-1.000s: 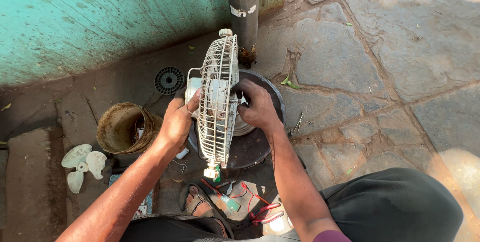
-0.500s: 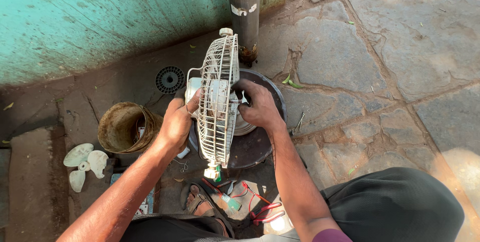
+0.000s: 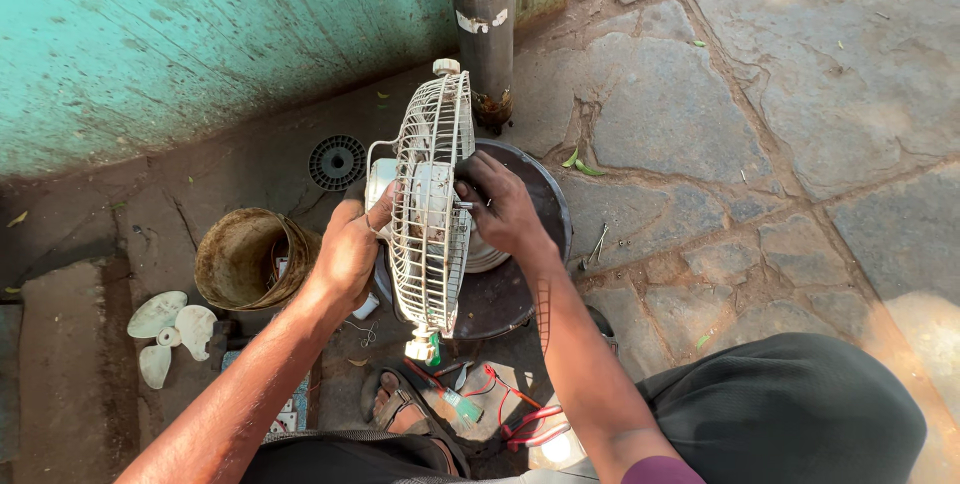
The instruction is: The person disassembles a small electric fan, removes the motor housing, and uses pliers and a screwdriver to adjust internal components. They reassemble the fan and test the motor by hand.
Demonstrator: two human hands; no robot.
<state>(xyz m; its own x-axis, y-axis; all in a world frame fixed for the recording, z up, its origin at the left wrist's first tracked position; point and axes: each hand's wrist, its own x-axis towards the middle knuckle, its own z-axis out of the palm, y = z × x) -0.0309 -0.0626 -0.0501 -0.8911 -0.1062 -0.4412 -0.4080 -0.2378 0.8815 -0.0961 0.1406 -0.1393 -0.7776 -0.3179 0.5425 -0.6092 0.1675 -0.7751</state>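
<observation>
A person seated on a stone-paved floor [image 3: 700, 124] holds a white wire fan guard [image 3: 432, 206] upright and edge-on above a round dark base [image 3: 520, 284]. The left hand [image 3: 350, 249] grips the guard's left face, its grip clamped on the wire cage and the pale motor housing behind it. The right hand [image 3: 505, 206] presses against the guard's right side, fingers curled at the hub; whether its grip is clamped on anything there cannot be told. Just left of the fan stands a rusty metal tin [image 3: 245, 259], and farther left a white three-blade fan propeller [image 3: 170, 334] lies flat on the ground. A round black slotted disc [image 3: 336, 162] rests near a turquoise wall [image 3: 200, 34], beside a dark metal pole [image 3: 482, 14]. Red wires [image 3: 520, 414] lie by a sandalled foot [image 3: 400, 406].
</observation>
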